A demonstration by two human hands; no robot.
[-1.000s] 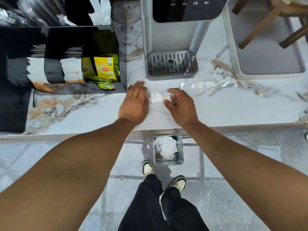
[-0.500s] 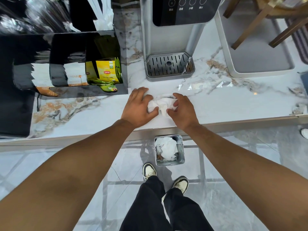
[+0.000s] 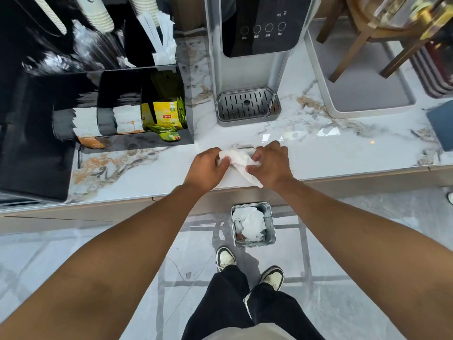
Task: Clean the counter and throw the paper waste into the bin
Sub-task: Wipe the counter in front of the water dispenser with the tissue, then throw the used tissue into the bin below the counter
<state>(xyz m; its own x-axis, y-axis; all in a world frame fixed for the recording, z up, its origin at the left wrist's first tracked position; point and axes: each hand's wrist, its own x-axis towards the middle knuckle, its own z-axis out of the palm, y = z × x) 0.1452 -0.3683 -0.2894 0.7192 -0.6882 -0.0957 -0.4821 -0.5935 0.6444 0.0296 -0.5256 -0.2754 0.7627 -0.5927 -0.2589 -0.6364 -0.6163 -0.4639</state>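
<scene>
A crumpled white paper tissue (image 3: 241,161) is held between both hands just above the marble counter (image 3: 343,155), near its front edge. My left hand (image 3: 207,168) pinches its left end and my right hand (image 3: 272,163) grips its right side; a loose corner hangs down toward the counter's edge. On the floor directly below stands a small square metal bin (image 3: 269,231) with white paper waste inside.
A grey water dispenser (image 3: 247,77) with a drip tray stands behind the hands. A black organiser (image 3: 137,143) with tea bags, sachets and cups fills the left. A grey tray (image 3: 362,104) with wooden legs sits at the right. My shoes stand by the bin.
Both hands closed in on the tissue, gathered it up and lifted it slightly off the counter toward the front edge. The view tilted up a little.
</scene>
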